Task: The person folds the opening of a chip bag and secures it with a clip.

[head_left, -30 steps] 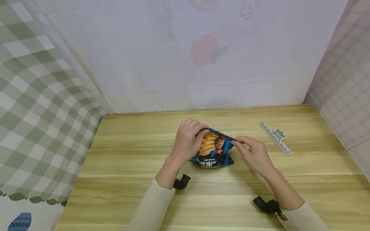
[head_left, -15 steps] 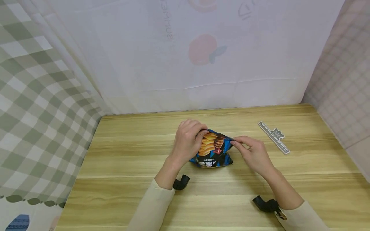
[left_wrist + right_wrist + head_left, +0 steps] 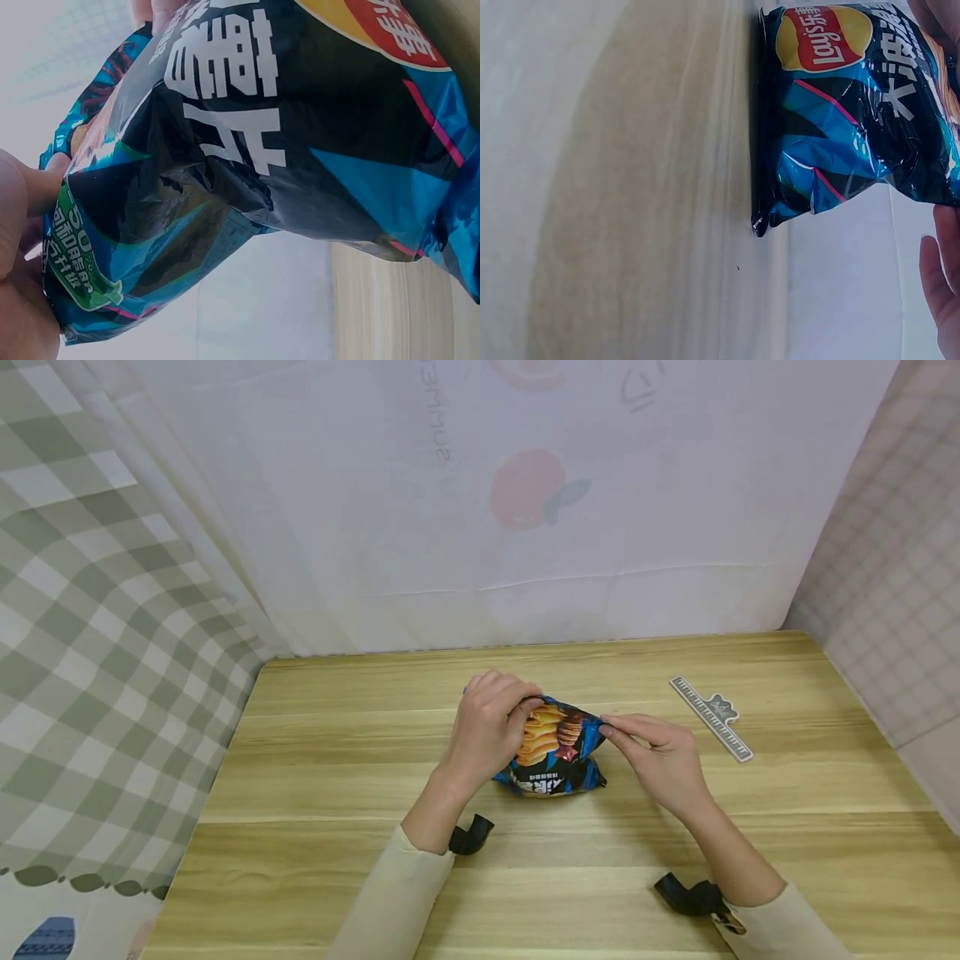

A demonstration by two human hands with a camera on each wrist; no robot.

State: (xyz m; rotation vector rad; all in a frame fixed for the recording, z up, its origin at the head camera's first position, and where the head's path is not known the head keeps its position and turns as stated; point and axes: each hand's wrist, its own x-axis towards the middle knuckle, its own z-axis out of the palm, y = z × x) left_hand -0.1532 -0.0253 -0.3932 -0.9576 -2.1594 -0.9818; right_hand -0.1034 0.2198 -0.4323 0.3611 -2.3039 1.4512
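"What were the hands busy with?"

"The left hand was curled over the top edge of the snack bag, its thumb on the near face. The right hand pinched the other end of that edge between thumb and fingertips."

"So neither was spread?"

"Neither. How the left fingers lay behind the bag could not be told from the head view."

"And where was the bag itself?"

"Between the two hands, near the middle of the bench, its lower end seemingly resting on the wood and its lettering upside down in the head view. The top edge sloped down toward the right hand."

"Which step was that, then?"

"Judging by the two grips, the person was working the top edge, probably drawing it straight. Whether it was folded or open did not show."

"What did the next move call for?"

"Likely an even pull at both ends and a light touch, since the bag bulged and its film creased easily."

"Anything farther out?"

"A clip with piano-key markings lay to the right, well apart from the hands, and white cloth hung behind the bench."
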